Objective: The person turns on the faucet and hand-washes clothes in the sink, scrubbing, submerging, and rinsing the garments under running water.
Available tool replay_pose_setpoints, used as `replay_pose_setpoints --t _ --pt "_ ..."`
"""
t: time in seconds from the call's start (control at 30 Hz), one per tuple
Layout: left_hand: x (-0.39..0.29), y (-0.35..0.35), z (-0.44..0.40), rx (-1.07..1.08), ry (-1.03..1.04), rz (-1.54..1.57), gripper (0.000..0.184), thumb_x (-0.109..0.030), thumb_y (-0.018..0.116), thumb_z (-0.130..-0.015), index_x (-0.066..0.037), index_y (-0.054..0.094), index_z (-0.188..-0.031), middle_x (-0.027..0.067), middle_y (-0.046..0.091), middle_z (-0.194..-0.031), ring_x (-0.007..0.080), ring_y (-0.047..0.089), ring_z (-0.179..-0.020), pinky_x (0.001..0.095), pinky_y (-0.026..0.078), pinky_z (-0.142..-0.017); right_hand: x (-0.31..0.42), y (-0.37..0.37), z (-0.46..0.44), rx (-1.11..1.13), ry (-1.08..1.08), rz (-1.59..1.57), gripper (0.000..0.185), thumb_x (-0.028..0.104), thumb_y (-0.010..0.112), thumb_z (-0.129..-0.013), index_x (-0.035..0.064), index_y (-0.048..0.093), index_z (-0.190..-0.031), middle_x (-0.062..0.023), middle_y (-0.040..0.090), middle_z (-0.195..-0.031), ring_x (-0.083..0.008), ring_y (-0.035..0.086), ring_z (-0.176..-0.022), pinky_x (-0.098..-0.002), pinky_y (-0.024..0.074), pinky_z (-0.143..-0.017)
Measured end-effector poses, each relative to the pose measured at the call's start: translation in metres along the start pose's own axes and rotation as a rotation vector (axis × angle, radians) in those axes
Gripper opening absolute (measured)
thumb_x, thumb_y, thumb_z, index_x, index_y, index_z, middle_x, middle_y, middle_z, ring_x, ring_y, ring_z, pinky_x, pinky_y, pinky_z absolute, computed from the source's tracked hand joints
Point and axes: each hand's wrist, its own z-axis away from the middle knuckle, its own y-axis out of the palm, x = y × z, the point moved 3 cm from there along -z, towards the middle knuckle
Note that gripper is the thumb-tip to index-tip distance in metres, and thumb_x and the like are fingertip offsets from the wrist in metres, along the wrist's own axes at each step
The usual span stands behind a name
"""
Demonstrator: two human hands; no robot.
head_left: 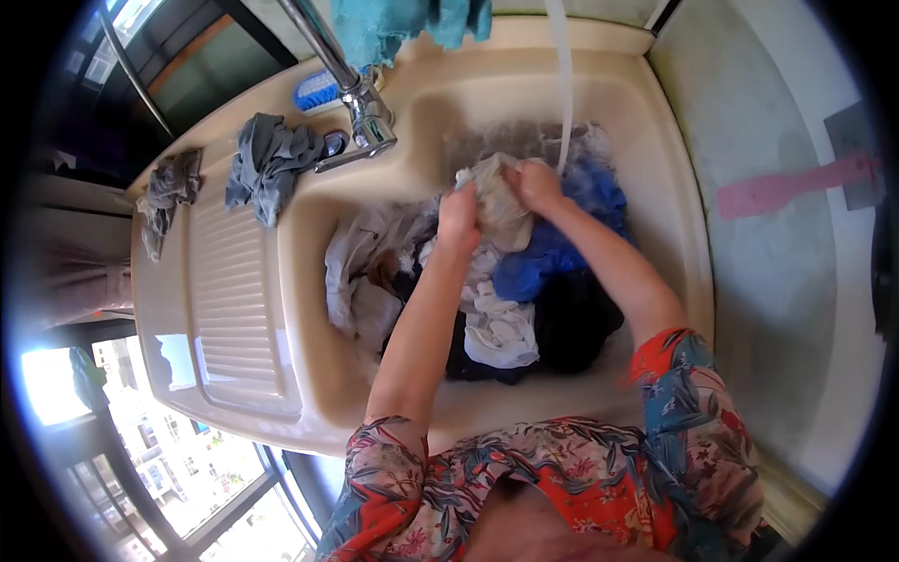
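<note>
Both of my hands grip a wet beige cloth (503,208) over the sink basin. My left hand (458,221) is closed on its left side, and my right hand (537,187) is closed on its upper right part. The cloth's exact kind does not show. Beneath and around it lies wet laundry: a blue garment (543,264), a black garment (573,323), white cloth (501,335) and a pale garment (361,272) along the left wall. Just behind my right hand, a stream of water (565,103) falls into the basin.
The beige sink (688,281) has a ribbed washboard (239,309) at left. Grey cloths (270,164) lie on its upper edge. A chrome faucet (361,117) juts over the basin, near a blue brush (316,91). Teal cloth (412,23) hangs above; a pink paddle-shaped thing (787,190) is at right.
</note>
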Motion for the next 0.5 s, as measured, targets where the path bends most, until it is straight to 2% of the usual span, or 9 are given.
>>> replay_pose_setpoints --t 0.1,0.2,0.23,0.27,0.3,0.33,0.4,0.47,0.5 --pt "-0.03 0.009 0.003 -0.025 0.087 -0.118 0.05 -0.029 0.064 -0.077 0.0 0.051 -0.115 0.0176 0.06 -0.102 0.0287 0.059 -0.093 0.0388 0.047 -0.081 -0.025 -0.038 -0.011 -0.06 0.331 -0.102 0.036 0.041 0.05 -0.082 0.0082 0.064 -0.084 -0.0171 0.063 -0.081 -0.0356 0.062 -0.079 -0.0448 0.0483 -0.069" --pt "0.009 -0.021 -0.019 -0.125 0.458 -1.02 0.06 -0.033 0.069 -0.071 -0.001 0.05 -0.118 0.0228 0.058 -0.109 0.0324 0.057 -0.101 0.039 0.045 -0.085 -0.05 -0.021 -0.001 -0.189 0.328 -0.084 0.026 0.032 0.055 -0.079 0.0081 0.063 -0.084 -0.0184 0.063 -0.08 -0.0367 0.061 -0.08 -0.0459 0.0472 -0.069" --pt "0.008 -0.004 -0.002 -0.137 0.351 -1.352 0.065 -0.033 0.071 -0.067 -0.003 0.05 -0.12 0.025 0.056 -0.113 0.0332 0.055 -0.106 0.0394 0.043 -0.087 -0.042 -0.003 0.014 -0.155 0.24 -0.034 0.026 0.032 0.054 -0.078 0.0083 0.063 -0.083 -0.018 0.063 -0.079 -0.0367 0.061 -0.079 -0.0457 0.047 -0.069" --pt "0.009 -0.005 -0.008 -0.047 0.231 -1.364 0.065 -0.034 0.071 -0.067 -0.004 0.05 -0.121 0.0231 0.057 -0.113 0.032 0.055 -0.106 0.0387 0.044 -0.087 -0.034 0.008 0.029 -0.121 0.152 0.016 0.026 0.032 0.053 -0.078 0.0086 0.064 -0.083 -0.0176 0.063 -0.078 -0.0367 0.061 -0.078 -0.0455 0.0468 -0.068" --pt "0.007 -0.008 -0.017 0.042 0.109 -1.371 0.065 -0.035 0.07 -0.067 -0.004 0.05 -0.121 0.0211 0.057 -0.113 0.0309 0.056 -0.105 0.038 0.044 -0.087 -0.02 0.008 0.041 -0.217 -0.179 -0.049 0.015 0.023 0.055 -0.074 0.0097 0.064 -0.075 -0.0154 0.062 -0.073 -0.0341 0.061 -0.074 -0.0433 0.0476 -0.067" --pt "0.009 -0.012 -0.019 0.13 -0.016 -1.376 0.065 -0.035 0.07 -0.067 -0.005 0.05 -0.121 0.0191 0.058 -0.113 0.0297 0.056 -0.105 0.0373 0.044 -0.086 -0.06 0.04 0.022 -0.059 -0.218 0.068 0.015 0.021 0.055 -0.075 0.0081 0.061 -0.075 -0.0159 0.062 -0.076 -0.0342 0.061 -0.075 -0.044 0.0475 -0.067" --pt "0.004 -0.019 -0.015 0.073 -0.047 -0.879 0.057 -0.036 0.064 -0.073 -0.005 0.051 -0.119 0.0154 0.056 -0.115 0.0272 0.058 -0.095 0.0365 0.045 -0.08 -0.139 0.106 -0.014 0.252 -0.339 0.274 0.015 0.019 0.053 -0.077 0.005 0.057 -0.076 -0.017 0.063 -0.083 -0.0344 0.061 -0.076 -0.0453 0.0472 -0.067" --pt "0.0 -0.02 -0.008 0.022 -0.071 -0.371 0.05 -0.037 0.059 -0.079 -0.005 0.052 -0.117 0.0117 0.054 -0.117 0.0246 0.059 -0.085 0.0357 0.047 -0.074 -0.083 0.043 -0.001 -0.097 0.179 -0.028 0.022 0.029 0.054 -0.078 0.0082 0.059 -0.073 -0.0141 0.062 -0.072 -0.0315 0.061 -0.066 -0.0434 0.0475 -0.062" --pt "-0.002 -0.013 -0.002 0.088 -0.16 -0.227 0.049 -0.036 0.058 -0.08 -0.006 0.051 -0.118 0.0112 0.054 -0.117 0.0243 0.06 -0.085 0.0368 0.047 -0.074 -0.057 0.032 0.002 -0.079 0.325 0.115 0.023 0.034 0.058 -0.076 0.0109 0.062 -0.071 -0.0108 0.062 -0.064 -0.0295 0.061 -0.061 -0.0419 0.0481 -0.06"
